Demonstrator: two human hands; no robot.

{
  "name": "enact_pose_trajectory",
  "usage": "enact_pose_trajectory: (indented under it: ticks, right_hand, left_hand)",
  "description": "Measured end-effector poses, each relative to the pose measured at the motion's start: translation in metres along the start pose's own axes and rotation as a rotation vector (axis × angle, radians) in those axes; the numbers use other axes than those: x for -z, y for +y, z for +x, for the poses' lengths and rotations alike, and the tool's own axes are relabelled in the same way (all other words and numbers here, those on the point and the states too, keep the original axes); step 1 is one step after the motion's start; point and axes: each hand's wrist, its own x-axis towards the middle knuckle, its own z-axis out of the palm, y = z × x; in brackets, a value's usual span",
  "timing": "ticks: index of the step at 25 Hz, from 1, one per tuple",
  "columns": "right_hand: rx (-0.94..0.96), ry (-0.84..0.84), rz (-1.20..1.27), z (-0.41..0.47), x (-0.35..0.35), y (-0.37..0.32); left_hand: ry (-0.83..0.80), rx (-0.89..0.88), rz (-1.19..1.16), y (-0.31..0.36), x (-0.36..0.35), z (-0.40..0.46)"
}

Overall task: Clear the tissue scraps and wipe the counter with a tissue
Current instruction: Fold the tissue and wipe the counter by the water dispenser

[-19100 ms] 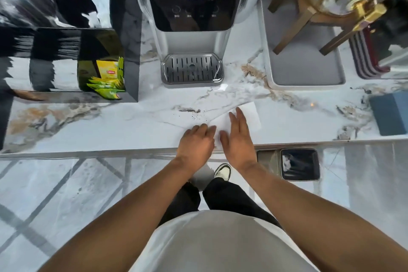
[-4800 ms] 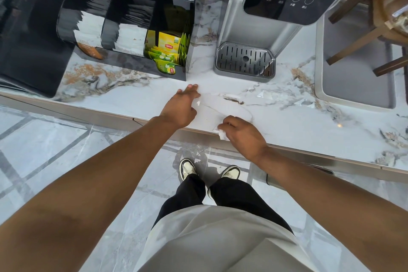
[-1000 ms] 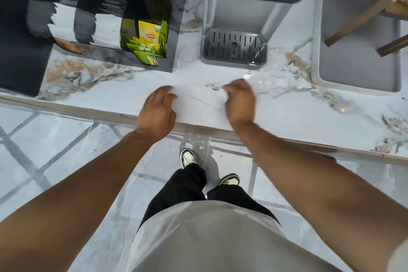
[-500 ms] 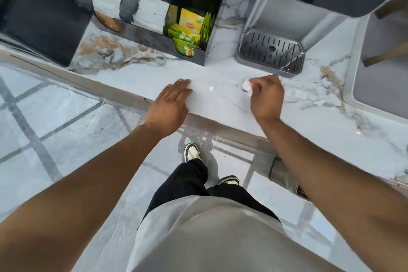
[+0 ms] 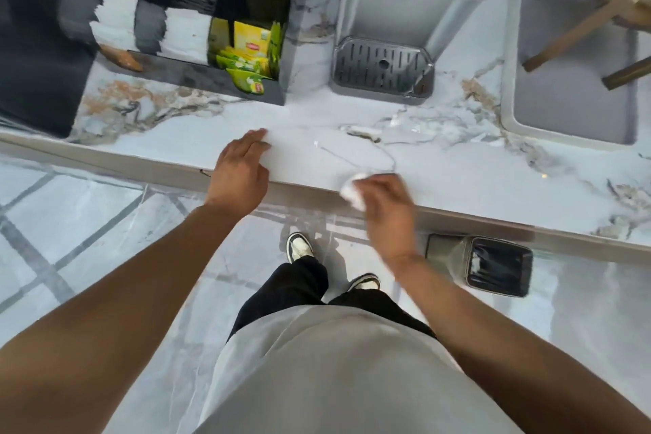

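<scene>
Two bare hands work at the front edge of the marble counter (image 5: pixel 458 173), which also carries a black organiser (image 5: pixel 197 28) and a water dispenser (image 5: pixel 394 21). On the floor below stands a waste bin (image 5: pixel 493 266). The left hand (image 5: pixel 239 173) rests flat on the counter, fingers straight, while the right hand (image 5: pixel 385 208), blurred, curls round a crumpled white tissue (image 5: pixel 352 191) at the counter's edge.
</scene>
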Motion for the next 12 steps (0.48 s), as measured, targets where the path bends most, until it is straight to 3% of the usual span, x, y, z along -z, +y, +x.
enact_pose_trajectory:
  ticks: [2, 5, 8, 12]
  right_hand:
    - [-0.234, 0.211, -0.197, 0.010, 0.056, 0.047]
    - [-0.442, 0.249, -0.278, 0.016, 0.068, 0.065]
    - [-0.231, 0.111, -0.227, 0.024, 0.003, 0.020]
    - [0.109, -0.256, -0.147, 0.039, -0.087, -0.050]
  left_hand:
    - [0.044, 0.049, -0.024, 0.009, -0.007, -0.001]
    - [0.073, 0.123, -0.009, 0.022, -0.014, 0.003]
    - [0.046, 0.136, -0.001, 0.025, -0.016, 0.002]
    - [-0.068, 0.136, -0.093, 0.014, -0.004, 0.000]
